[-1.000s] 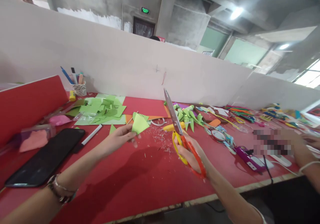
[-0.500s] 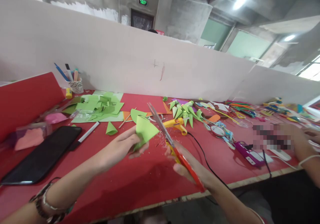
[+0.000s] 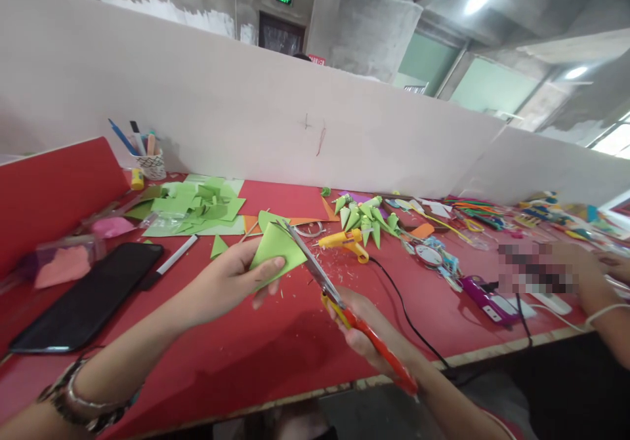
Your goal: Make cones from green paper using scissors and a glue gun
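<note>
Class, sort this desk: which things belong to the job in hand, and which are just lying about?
Likely in the job:
Green paper, in the left hand
Scissors, in the right hand
Pile of green pieces, probably
Glue gun, perhaps

Apparently just lying about:
Phone
White pen
Cup of pens

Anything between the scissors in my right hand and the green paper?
Nothing visible: the scissors in the right hand reach the near-right edge of the green paper in the left hand. The yellow glue gun lies beyond them.
</note>
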Motion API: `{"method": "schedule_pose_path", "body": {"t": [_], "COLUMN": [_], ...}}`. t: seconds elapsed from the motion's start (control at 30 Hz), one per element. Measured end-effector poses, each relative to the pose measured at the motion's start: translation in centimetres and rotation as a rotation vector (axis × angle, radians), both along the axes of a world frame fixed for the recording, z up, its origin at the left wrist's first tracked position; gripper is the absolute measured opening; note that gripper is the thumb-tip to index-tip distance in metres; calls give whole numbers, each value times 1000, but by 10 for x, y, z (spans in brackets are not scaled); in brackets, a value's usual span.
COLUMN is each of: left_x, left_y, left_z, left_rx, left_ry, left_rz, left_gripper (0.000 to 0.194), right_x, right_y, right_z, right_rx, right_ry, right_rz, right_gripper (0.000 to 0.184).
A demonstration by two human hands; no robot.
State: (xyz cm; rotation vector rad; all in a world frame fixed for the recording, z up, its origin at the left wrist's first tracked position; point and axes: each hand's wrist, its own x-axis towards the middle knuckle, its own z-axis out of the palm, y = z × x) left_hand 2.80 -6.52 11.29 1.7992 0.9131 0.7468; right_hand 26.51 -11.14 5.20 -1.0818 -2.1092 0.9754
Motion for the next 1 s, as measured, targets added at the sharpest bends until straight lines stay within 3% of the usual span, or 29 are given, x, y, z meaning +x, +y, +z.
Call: {"method": "schedule_pose_path", "body": {"t": [0.53, 1.0], "left_x": [-5, -8], "left_y": [-1, -2], "left_z": [2, 2], "left_rx": [-48, -154], "left_ry": [-12, 31], "left_rz": [41, -57], "left_gripper": [44, 42], "right_x": [-3, -8], "right_y": [-3, -1], "right_z": [13, 24], "right_rx": [-54, 27], "right_ry": [-53, -107], "right_rz": [-19, 3], "right_gripper": [55, 56]}}
